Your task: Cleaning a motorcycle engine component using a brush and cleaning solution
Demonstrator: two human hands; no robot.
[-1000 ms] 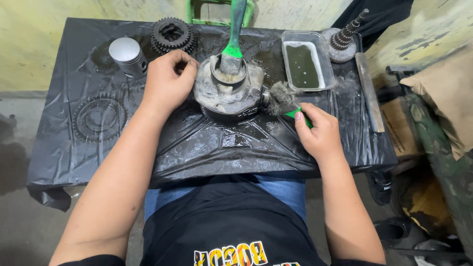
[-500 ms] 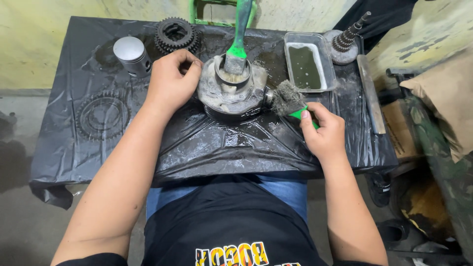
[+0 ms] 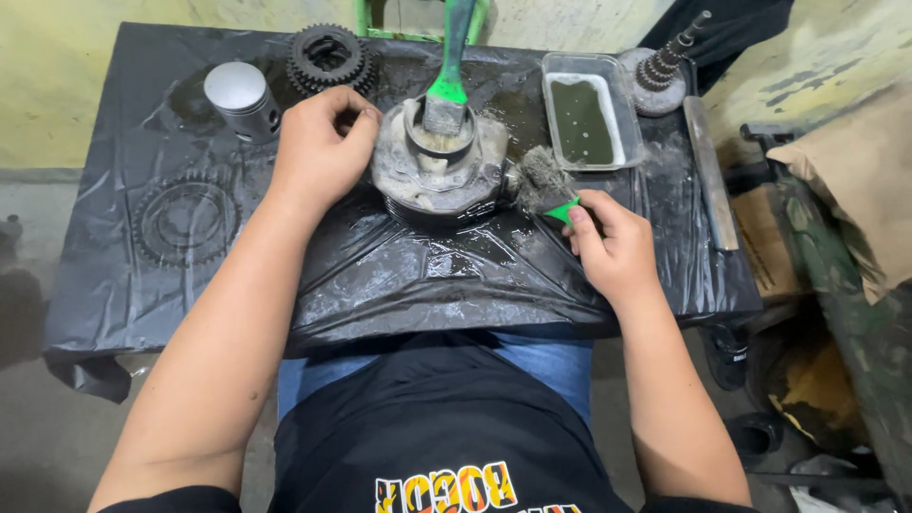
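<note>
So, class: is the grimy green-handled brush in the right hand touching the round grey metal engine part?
Touching: the head view shows the brush bristles pressed against the engine part side.

The round grey metal engine part (image 3: 439, 176) sits mid-table on the black plastic sheet (image 3: 399, 275). Left of it lie the silver piston (image 3: 241, 97) and flat toothed sprocket (image 3: 186, 220); behind-left, the dark gear cluster (image 3: 329, 57); right, the clear rectangular liquid tray (image 3: 587, 122).
</note>
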